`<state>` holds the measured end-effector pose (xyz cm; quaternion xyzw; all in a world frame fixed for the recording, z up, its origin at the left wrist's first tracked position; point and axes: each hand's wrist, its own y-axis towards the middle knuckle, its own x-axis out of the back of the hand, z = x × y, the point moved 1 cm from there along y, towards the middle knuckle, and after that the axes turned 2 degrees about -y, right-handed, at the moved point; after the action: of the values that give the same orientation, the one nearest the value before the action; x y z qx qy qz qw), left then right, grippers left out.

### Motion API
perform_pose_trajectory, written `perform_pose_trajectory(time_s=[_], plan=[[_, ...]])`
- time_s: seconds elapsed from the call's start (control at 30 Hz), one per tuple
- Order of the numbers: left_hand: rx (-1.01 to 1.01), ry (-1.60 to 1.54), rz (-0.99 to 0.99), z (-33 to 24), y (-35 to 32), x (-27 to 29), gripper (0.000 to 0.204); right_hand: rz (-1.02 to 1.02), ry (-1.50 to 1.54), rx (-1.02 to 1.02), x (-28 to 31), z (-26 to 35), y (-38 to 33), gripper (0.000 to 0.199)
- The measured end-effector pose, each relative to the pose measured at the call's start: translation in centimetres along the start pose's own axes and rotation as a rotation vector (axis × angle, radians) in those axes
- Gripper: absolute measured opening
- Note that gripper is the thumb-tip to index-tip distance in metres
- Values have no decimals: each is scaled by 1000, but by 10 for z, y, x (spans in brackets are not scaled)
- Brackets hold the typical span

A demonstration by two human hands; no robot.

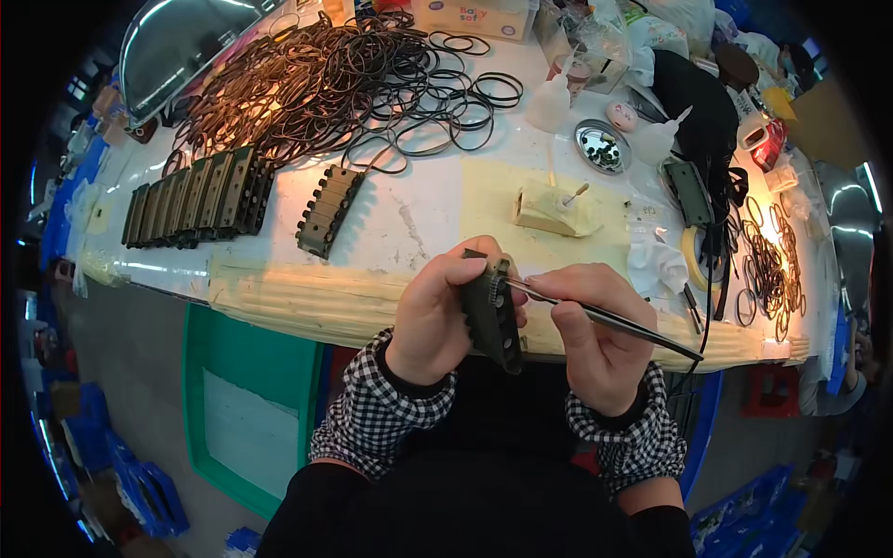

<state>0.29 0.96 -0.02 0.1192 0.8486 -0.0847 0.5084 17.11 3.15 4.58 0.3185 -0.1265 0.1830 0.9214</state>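
Between the two hands, a dark, long block [489,319] with round holes sits gripped in the left hand [428,318]; the right hand [603,333] pinches slim, tapered tweezers [634,325], tips at the block's upper part. Beyond the left hand lie a knobbly-edged block [329,214] and tangled thin, dark loops [312,88].

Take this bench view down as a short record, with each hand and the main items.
Left hand: dark ridged block, gripped
Right hand: slim dark tool, tip at the block
Bench left: row of similar blocks, another block set apart
Far left: pile of dark loops
Right end: smaller heap of loops
Beyond hands, right: round dish holding small dark pieces
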Motion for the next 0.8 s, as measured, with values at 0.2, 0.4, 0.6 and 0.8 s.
perform_pose_trajectory(time_s=[0.2,0.4,0.6,0.8], plan=[[28,-153,59,14,6,-6,18,-30,-540,417,-3,26,-8,25],[10,-394,89,9,7,3,18,-205,126,7,8,31,-18,24],[22,-376,101,7,6,2,17,-196,95,-12,9,23,-17,22],[-10,-80,-171,-5,2,-3,18,-173,11,17,17,22,-13,18]])
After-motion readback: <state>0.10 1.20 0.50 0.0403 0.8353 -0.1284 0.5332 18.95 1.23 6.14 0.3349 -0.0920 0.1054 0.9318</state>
